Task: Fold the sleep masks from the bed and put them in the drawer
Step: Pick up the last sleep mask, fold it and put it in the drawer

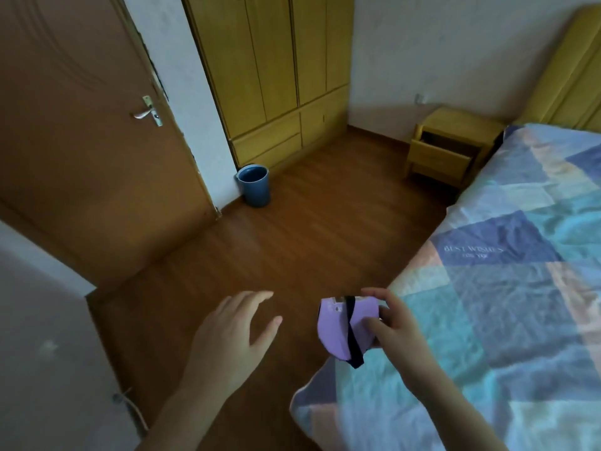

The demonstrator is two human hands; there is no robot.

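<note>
A folded lilac sleep mask (338, 327) with a black strap across it is held in my right hand (395, 330), above the near corner of the bed (507, 288). My left hand (232, 340) hovers over the wooden floor to the left of the mask, fingers spread, holding nothing. The yellow nightstand (455, 125) stands far off beside the head of the bed, and its drawer (439, 156) is pulled open. No other masks show on the patchwork bedcover.
A blue bin (254, 185) stands on the floor by the yellow wardrobe (276, 76). A brown door (81, 125) fills the left side. Wooden floor (309, 222) stretches between me and the nightstand. A white surface (39, 353) is at my near left.
</note>
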